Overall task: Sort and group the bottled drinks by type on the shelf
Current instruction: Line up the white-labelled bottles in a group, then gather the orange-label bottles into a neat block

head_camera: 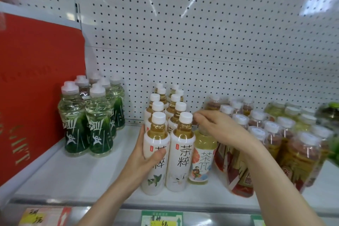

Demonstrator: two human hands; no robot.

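Observation:
Two rows of white-labelled tea bottles stand mid-shelf. My left hand (145, 159) grips the front left white tea bottle (156, 152) around its body. The front right white tea bottle (180, 154) stands beside it. My right hand (216, 126) reaches over a pale yellow tea bottle (201, 158) with an orange-and-blue label, fingers curled at its hidden cap. Green-labelled clear bottles (91, 121) stand grouped at the left. Shrink-wrapped packs of amber, red-labelled bottles (260, 145) fill the right.
A red panel (36, 88) walls off the left end. The pegboard back (201, 51) rises behind the white shelf (77, 174). Price tags (162, 218) line the front rail. Blurred green bottles (328, 115) sit at the far right.

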